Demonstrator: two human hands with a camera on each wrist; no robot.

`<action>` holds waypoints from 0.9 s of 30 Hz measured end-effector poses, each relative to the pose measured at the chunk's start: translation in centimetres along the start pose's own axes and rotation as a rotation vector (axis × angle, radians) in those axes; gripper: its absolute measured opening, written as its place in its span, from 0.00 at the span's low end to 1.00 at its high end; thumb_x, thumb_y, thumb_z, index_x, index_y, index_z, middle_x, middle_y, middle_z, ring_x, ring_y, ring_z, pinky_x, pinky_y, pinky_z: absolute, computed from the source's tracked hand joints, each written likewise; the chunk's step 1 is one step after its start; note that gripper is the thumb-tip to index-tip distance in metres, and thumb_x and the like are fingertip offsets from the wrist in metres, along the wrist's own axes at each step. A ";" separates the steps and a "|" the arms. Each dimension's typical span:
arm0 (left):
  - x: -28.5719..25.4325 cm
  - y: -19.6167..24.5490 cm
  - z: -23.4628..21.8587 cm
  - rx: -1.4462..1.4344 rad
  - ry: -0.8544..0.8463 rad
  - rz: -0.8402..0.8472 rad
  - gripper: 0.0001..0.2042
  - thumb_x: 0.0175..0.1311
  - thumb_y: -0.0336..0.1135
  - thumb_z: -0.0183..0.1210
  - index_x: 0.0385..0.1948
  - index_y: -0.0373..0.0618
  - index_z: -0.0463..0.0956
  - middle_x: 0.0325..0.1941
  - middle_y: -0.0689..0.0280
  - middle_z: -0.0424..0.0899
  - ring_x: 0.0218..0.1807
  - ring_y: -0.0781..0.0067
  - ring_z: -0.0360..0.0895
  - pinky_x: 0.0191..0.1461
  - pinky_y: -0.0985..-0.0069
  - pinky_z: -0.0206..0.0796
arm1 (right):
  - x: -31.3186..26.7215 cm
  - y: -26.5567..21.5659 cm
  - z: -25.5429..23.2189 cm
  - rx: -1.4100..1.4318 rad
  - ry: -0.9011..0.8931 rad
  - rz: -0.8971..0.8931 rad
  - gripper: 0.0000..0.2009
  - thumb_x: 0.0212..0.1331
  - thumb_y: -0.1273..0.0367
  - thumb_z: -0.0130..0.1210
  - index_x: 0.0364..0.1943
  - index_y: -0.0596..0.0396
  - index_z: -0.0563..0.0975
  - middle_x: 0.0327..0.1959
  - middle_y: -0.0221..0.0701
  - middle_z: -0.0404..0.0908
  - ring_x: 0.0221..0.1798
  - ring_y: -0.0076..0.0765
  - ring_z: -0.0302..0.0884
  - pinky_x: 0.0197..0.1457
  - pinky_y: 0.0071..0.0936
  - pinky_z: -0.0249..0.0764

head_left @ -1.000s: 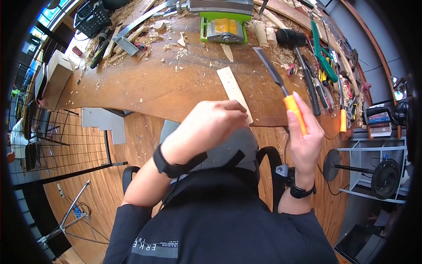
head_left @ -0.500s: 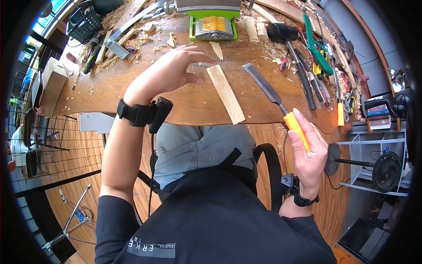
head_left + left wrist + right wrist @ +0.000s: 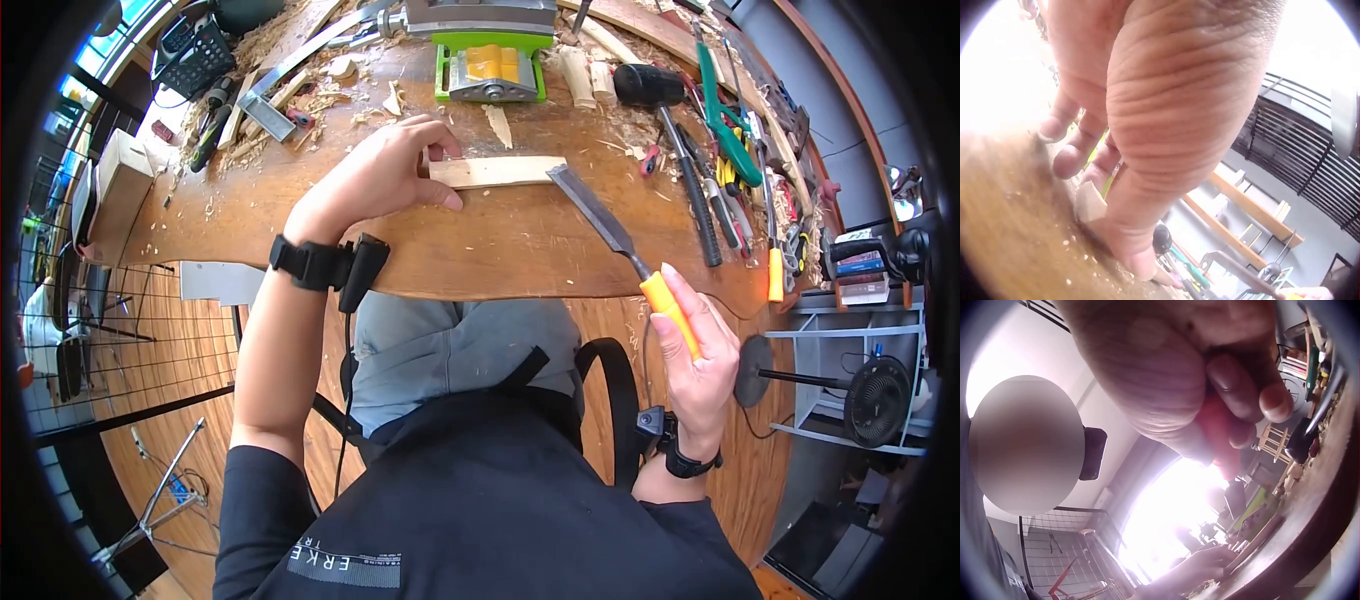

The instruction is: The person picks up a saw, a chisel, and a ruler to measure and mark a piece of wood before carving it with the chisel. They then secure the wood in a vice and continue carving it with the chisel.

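The wooden strip (image 3: 510,171) lies crosswise on the tabletop (image 3: 470,250), on the person's side of the green-framed device (image 3: 492,70), near it but not touching it. Of the 2 hands, the left hand (image 3: 385,168) grasps the strip's left end, nearer the person than the device and left of it, with the thumb along the near edge and the fingers at the far edge. The right hand (image 3: 700,355), nearer the person than the device and to its right, grasps the orange handle of a chisel (image 3: 603,218). The blade slants back toward the device, and its tip overlaps the strip's right end in the head view; I cannot tell whether they touch. Just in front of the device is a pointed wood sliver (image 3: 498,127). Right of it come 2 pale wood pieces (image 3: 575,77), then a black-headed mallet (image 3: 648,86), then a green-handled tool (image 3: 730,140). Left of the device are scattered shavings (image 3: 345,68), a metal square (image 3: 268,117) and, farther left, a black basket (image 3: 196,58).
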State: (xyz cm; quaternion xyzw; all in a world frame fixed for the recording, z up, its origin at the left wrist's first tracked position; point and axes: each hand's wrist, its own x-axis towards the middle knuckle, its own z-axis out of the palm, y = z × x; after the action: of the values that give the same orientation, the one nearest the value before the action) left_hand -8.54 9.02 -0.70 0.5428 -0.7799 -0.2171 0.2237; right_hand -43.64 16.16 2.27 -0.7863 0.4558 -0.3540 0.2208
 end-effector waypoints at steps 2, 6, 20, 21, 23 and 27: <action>-1.2 0.7 -0.3 -0.128 0.040 -0.149 0.28 0.38 0.37 0.77 0.46 0.44 0.78 0.34 0.65 0.76 0.32 0.71 0.74 0.38 0.72 0.69 | 0.1 0.1 0.4 0.012 0.009 -0.009 0.19 0.60 0.71 0.61 0.56 0.61 0.77 0.31 0.38 0.79 0.29 0.33 0.74 0.36 0.26 0.70; -2.4 -0.3 -0.4 -0.061 0.083 -0.089 0.28 0.40 0.38 0.76 0.47 0.44 0.79 0.35 0.65 0.76 0.32 0.71 0.74 0.38 0.72 0.69 | 0.6 -0.1 0.7 -0.018 -0.034 0.023 0.19 0.60 0.71 0.61 0.56 0.60 0.77 0.32 0.38 0.80 0.30 0.32 0.74 0.36 0.25 0.70; -2.1 -0.3 -0.9 -0.095 0.071 -0.166 0.20 0.46 0.29 0.72 0.44 0.44 0.79 0.28 0.65 0.76 0.27 0.75 0.71 0.33 0.75 0.65 | 1.3 0.8 1.2 0.059 0.043 0.154 0.18 0.62 0.71 0.60 0.56 0.60 0.77 0.39 0.38 0.83 0.38 0.31 0.79 0.44 0.24 0.72; -2.0 -0.4 -1.0 -0.097 0.071 -0.164 0.20 0.46 0.29 0.72 0.44 0.44 0.79 0.28 0.65 0.76 0.27 0.75 0.71 0.33 0.75 0.65 | 1.3 0.7 1.2 0.057 0.044 0.154 0.18 0.62 0.71 0.60 0.56 0.60 0.77 0.39 0.38 0.83 0.38 0.31 0.79 0.44 0.24 0.72; -1.8 -0.5 -1.0 -0.073 0.065 -0.100 0.16 0.49 0.31 0.71 0.42 0.44 0.82 0.26 0.66 0.76 0.25 0.77 0.69 0.32 0.77 0.64 | 1.4 0.6 1.0 0.072 0.039 0.204 0.18 0.62 0.71 0.60 0.57 0.60 0.77 0.40 0.37 0.83 0.39 0.30 0.79 0.45 0.24 0.72; -1.0 -0.2 -0.2 -0.089 0.078 -0.146 0.11 0.53 0.34 0.70 0.38 0.44 0.84 0.25 0.67 0.77 0.25 0.77 0.68 0.32 0.76 0.65 | 1.2 0.8 1.2 0.039 0.051 0.183 0.18 0.63 0.70 0.60 0.56 0.59 0.77 0.39 0.37 0.83 0.39 0.30 0.79 0.45 0.24 0.72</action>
State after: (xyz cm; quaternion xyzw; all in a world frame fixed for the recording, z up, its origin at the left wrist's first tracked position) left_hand -7.93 9.88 -0.76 0.5958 -0.7185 -0.2458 0.2614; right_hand -42.78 14.75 1.32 -0.7274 0.5244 -0.3611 0.2559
